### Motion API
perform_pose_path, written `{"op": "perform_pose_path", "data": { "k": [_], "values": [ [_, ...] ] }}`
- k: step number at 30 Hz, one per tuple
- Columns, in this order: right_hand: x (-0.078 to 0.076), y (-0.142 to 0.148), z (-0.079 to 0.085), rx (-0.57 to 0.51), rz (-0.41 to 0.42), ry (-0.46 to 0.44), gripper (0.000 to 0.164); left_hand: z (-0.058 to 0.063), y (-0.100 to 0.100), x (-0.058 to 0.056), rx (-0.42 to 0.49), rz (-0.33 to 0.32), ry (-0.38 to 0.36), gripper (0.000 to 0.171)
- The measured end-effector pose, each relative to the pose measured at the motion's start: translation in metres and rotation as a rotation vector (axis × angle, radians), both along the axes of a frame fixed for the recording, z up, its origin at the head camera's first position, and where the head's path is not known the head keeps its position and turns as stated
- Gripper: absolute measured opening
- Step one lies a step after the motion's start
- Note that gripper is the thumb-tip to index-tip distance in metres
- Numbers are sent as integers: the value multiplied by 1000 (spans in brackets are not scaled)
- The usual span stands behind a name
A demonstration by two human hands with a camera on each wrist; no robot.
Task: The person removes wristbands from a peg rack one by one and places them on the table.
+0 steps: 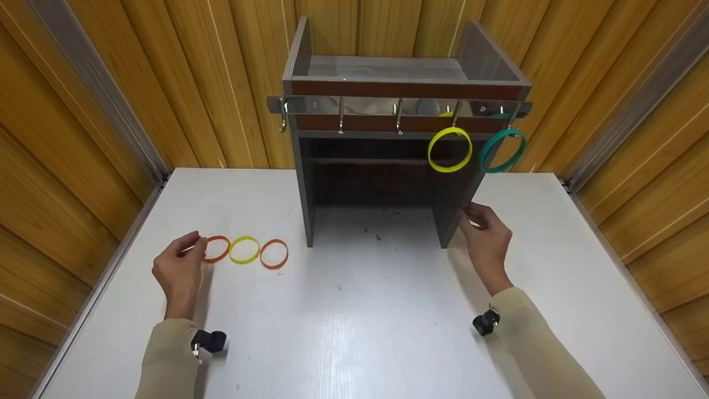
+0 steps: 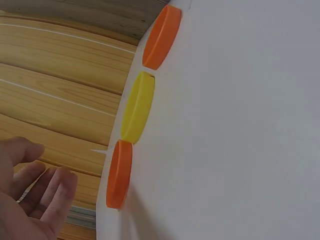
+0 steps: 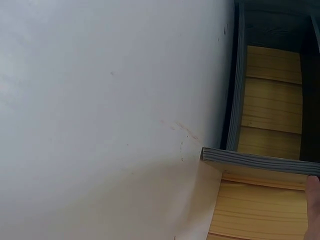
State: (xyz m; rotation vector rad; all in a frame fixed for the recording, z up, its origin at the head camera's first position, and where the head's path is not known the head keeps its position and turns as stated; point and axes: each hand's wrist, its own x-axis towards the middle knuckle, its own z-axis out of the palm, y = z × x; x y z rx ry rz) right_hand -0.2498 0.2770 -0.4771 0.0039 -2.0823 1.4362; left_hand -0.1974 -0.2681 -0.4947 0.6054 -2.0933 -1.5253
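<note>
My left hand [image 1: 180, 269], loosely parted and empty, hovers by the leftmost orange wristband [image 2: 120, 175] on the desk [image 1: 360, 332]; a clumsy pinch could skid the yellow wristband [image 2: 138, 107]. My right hand's [image 1: 487, 238] hold: can't tell.

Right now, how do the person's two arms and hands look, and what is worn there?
The left sleeve and right sleeve are long, plain and beige. A small black camera sits at each wrist. The left hand and right hand wear no gloves.

In the head view, glare whitens the counter [image 1: 332, 343] toward six o'clock; soft shadows fall beside my hands [image 1: 180, 271] [image 1: 488, 246].
</note>
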Motion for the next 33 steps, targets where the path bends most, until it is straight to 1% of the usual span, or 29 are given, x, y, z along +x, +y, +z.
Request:
{"op": "perform_pose_path", "data": {
  "k": [5,10,12,14,17,21,23,26,33],
  "values": [
    [0,0,0,2,-12,-36,24,9,7,0,9,-14,24,31],
    [1,-1,3,13,0,-60,26,22,14,-1,32,-33,35,34],
    [2,0,4,17,2,-57,27,27,18,-1,41,-44,51,35],
    [1,1,5,22,2,-49,26,33,21,-2,40,-57,71,35],
    [0,3,4,18,7,-38,26,41,29,-2,15,-66,114,34],
    [-2,5,3,8,14,-45,25,51,42,-3,-21,-82,197,30],
    [-2,5,2,12,11,-50,25,55,50,-3,-31,-103,242,27],
    [-2,5,2,16,5,-56,24,61,63,-4,-34,-156,314,24],
    [-1,4,2,11,-7,-71,24,72,97,-5,-15,-292,410,21]
  ]
}}
